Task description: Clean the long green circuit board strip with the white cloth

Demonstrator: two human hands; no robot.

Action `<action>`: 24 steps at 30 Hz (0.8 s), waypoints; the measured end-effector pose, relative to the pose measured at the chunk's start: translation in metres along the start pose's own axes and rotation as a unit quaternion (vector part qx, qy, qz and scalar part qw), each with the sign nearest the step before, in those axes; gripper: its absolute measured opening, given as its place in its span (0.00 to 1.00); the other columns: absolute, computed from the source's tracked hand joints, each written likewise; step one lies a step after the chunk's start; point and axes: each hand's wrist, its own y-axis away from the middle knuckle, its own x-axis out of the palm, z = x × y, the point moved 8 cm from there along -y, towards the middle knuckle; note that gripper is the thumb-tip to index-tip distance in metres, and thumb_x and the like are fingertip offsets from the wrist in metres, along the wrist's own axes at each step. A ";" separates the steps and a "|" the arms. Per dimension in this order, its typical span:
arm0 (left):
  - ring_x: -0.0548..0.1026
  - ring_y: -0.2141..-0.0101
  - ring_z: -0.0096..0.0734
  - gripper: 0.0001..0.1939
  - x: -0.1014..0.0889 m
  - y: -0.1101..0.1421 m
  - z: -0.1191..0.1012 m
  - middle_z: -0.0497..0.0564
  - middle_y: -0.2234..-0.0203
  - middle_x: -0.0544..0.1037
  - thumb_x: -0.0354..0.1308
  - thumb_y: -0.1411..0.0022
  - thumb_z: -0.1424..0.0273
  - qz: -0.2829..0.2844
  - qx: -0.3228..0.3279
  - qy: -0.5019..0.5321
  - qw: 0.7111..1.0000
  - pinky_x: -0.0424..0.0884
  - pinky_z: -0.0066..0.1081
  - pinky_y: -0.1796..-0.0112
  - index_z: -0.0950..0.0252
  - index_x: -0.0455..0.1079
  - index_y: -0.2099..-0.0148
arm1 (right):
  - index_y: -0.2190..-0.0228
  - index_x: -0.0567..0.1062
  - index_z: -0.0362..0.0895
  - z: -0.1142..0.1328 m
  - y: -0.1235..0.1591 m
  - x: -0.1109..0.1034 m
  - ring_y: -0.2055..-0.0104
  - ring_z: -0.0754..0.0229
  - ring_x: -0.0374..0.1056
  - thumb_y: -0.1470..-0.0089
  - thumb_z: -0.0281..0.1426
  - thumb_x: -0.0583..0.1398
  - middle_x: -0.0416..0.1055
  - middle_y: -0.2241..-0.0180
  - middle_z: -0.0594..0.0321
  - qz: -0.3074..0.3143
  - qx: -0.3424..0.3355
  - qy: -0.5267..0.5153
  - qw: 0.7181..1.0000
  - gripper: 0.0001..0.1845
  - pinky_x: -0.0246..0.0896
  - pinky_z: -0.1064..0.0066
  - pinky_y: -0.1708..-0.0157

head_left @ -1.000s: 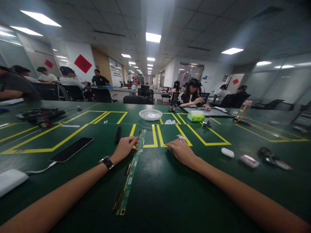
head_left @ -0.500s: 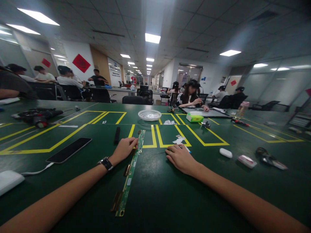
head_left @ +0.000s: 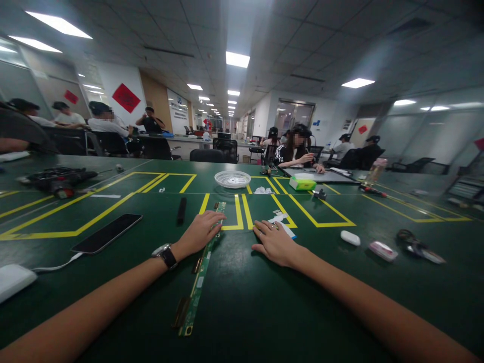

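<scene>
A long, narrow green circuit board point(head_left: 198, 287) with brown flex tabs along its left edge lies on the table, slanting away from me. My left hand point(head_left: 198, 233) rests across its upper part, fingers stretched out over the board and hiding some of it. To the right of the board, my right hand point(head_left: 275, 243) lies palm down with its fingers spread. Behind its fingers are small white paper scraps point(head_left: 279, 218), and a white piece with a blue edge point(head_left: 289, 233) sticks out beside it. Whatever lies under the right palm is hidden.
On the green table point(head_left: 242, 302) are a black phone point(head_left: 108, 233), a black bar point(head_left: 182, 210), a white basket point(head_left: 232, 179), a green tissue pack point(head_left: 302, 183), a white case point(head_left: 350, 238) and a pink-white case point(head_left: 382, 251). A person point(head_left: 297, 151) sits across.
My left fingers have gone from a pinch at the board's edge to lying stretched across it. The right hand has flattened and spread; a thin tool at its fingertips no longer shows.
</scene>
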 end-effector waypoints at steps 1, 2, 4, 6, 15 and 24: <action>0.66 0.42 0.42 0.18 0.004 0.000 -0.008 0.54 0.43 0.72 0.48 0.29 0.65 0.022 0.025 -0.012 0.999 0.59 0.42 0.45 0.60 0.68 0.41 | 0.39 0.64 0.41 0.001 -0.001 0.001 0.35 0.38 0.52 0.35 0.51 0.45 0.55 0.35 0.46 0.002 0.000 -0.002 1.000 0.35 0.48 0.43 0.41; 0.63 0.40 0.42 0.20 0.009 -0.001 -0.016 0.54 0.39 0.67 0.47 0.28 0.64 0.048 0.048 -0.024 0.997 0.58 0.42 0.43 0.59 0.64 0.37 | 0.38 0.64 0.41 0.001 -0.002 0.001 0.35 0.38 0.52 0.35 0.51 0.45 0.55 0.35 0.46 0.003 0.001 -0.005 1.000 0.35 0.47 0.43 0.40; 0.59 0.36 0.41 0.24 0.021 -0.002 -0.032 0.55 0.34 0.60 0.47 0.27 0.61 0.094 0.079 -0.038 0.992 0.56 0.40 0.42 0.59 0.57 0.32 | 0.38 0.63 0.41 0.001 -0.002 0.002 0.34 0.39 0.52 0.35 0.51 0.45 0.54 0.34 0.47 0.004 0.003 -0.010 1.000 0.36 0.46 0.43 0.40; 0.57 0.35 0.41 0.26 0.033 -0.004 -0.044 0.55 0.33 0.56 0.45 0.26 0.59 0.128 0.095 -0.040 0.986 0.55 0.38 0.42 0.58 0.54 0.31 | 0.37 0.62 0.40 0.002 -0.002 0.002 0.34 0.39 0.51 0.35 0.51 0.45 0.53 0.34 0.47 0.007 0.002 -0.013 1.000 0.37 0.46 0.43 0.39; 0.57 0.35 0.44 0.26 0.065 -0.002 -0.049 0.58 0.34 0.57 0.42 0.26 0.57 0.159 0.099 -0.053 0.981 0.54 0.41 0.42 0.60 0.54 0.31 | 0.36 0.59 0.35 -0.015 0.006 0.004 0.32 0.41 0.47 0.34 0.50 0.43 0.51 0.34 0.42 0.026 0.044 -0.019 0.999 0.39 0.43 0.44 0.37; 0.49 0.33 0.47 0.31 0.073 -0.003 -0.036 0.60 0.31 0.47 0.41 0.26 0.58 0.250 0.040 0.022 0.967 0.49 0.49 0.39 0.60 0.38 0.27 | 0.33 0.48 0.30 0.039 0.000 -0.015 0.29 0.48 0.35 0.33 0.48 0.44 0.40 0.31 0.42 0.008 -0.001 -0.152 0.988 0.40 0.38 0.55 0.32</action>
